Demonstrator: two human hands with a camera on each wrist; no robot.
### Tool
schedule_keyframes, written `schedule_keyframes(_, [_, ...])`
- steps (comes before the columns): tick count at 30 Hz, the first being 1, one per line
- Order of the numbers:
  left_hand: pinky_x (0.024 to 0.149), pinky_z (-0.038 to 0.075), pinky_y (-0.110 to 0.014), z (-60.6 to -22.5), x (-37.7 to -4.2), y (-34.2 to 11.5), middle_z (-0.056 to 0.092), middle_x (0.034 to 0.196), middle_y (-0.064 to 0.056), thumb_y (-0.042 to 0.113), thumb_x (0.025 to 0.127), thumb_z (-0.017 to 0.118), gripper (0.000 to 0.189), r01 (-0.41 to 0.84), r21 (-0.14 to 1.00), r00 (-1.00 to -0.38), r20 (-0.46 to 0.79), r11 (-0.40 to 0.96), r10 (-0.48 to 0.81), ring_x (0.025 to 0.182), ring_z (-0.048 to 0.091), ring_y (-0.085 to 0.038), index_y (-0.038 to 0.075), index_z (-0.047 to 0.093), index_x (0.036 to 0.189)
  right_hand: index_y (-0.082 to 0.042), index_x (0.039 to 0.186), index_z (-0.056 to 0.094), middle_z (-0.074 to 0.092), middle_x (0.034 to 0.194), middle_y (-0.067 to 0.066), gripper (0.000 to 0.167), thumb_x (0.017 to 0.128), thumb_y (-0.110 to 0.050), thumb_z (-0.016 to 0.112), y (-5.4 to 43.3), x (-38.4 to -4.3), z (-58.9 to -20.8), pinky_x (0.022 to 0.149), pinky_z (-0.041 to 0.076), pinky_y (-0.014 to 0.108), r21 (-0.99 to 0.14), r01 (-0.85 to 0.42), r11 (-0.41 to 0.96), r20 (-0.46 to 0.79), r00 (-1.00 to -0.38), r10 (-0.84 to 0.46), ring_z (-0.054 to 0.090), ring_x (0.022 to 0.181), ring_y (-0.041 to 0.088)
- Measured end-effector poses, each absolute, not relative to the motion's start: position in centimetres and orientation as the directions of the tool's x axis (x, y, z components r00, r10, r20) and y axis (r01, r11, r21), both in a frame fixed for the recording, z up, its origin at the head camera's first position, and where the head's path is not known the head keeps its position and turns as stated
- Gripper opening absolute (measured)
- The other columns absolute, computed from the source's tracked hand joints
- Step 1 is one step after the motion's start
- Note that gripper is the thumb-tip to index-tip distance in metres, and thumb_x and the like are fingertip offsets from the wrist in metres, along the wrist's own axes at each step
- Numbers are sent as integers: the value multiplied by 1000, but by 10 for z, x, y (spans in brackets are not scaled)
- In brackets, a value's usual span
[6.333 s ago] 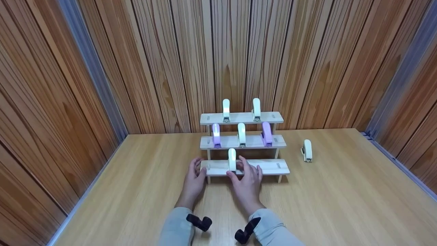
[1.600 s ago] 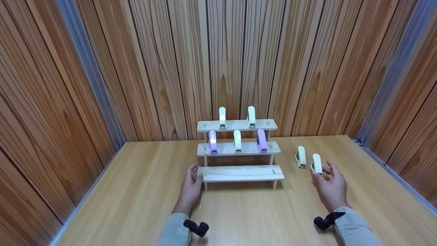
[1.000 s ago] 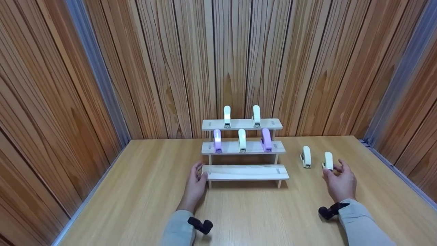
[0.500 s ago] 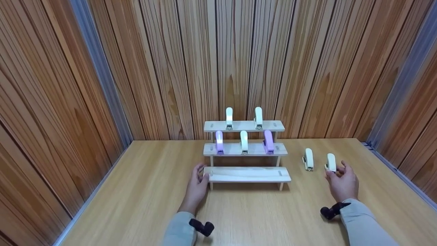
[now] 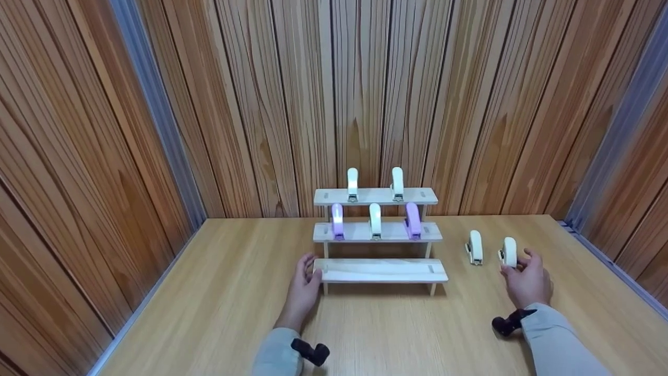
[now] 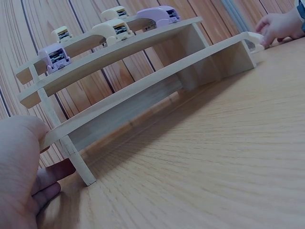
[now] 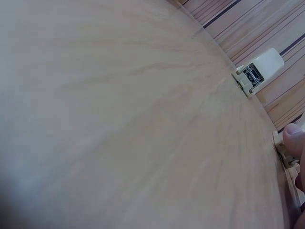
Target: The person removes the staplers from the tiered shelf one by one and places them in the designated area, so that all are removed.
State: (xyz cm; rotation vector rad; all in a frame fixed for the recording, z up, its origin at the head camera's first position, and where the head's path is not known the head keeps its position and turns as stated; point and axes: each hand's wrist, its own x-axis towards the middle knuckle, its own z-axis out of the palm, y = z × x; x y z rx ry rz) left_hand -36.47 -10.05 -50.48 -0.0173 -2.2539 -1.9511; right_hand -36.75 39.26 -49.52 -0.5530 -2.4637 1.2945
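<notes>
My left hand (image 5: 303, 290) grips the left end of the bottom step of a three-step wooden display stand (image 5: 381, 271). In the left wrist view its thumb lies at the board's end, with fingers (image 6: 53, 177) beside the leg. Far to the right, my right hand (image 5: 529, 286) pinches a small cream stapler (image 5: 510, 251) that stands upright at the table surface. Just left of it stands a second cream stapler (image 5: 475, 247), apart from the hand. The right wrist view catches only the thumb (image 7: 294, 138) and part of the held stapler at its edge.
On the middle step stand a purple stapler (image 5: 337, 222), a pale green stapler (image 5: 375, 221) and another purple stapler (image 5: 413, 221). The top step bears two pale staplers, a left one (image 5: 353, 184) and a right one (image 5: 397, 184). Wood-plank walls (image 5: 360, 94) enclose the table (image 5: 229, 313).
The right hand has taken the stapler off the bottom step and carried it right, beside the other cream stapler. The left hand has kept its grip on the stand.
</notes>
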Motion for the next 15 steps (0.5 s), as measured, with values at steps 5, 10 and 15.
schedule_keyframes(5, [118,33,-50,-505,-365,-100,44,156,-9,20,106,51,54,99,983,-989,114,156,-92,145,38,-31,12,32,155,-5,160,15,42,154,25,80,101,-30,63,395,-372,-497,111,21,67,-805,210,555,105,-870,481,39,137,50])
schedule_keyframes(10, [117,34,-51,-505,-364,-100,44,155,-10,19,106,51,53,111,980,-988,127,164,-87,144,39,-32,11,33,155,-4,159,17,44,152,25,78,101,-31,62,397,-376,-499,109,22,65,-784,214,583,126,-864,487,41,134,50])
schedule_keyframes(15, [117,34,-51,-506,-364,-101,44,156,-7,21,106,51,52,91,984,-989,107,155,-99,144,39,-31,14,34,155,-3,159,17,44,152,25,78,101,-31,62,397,-382,-498,108,22,66,-769,215,602,136,-865,483,41,133,51])
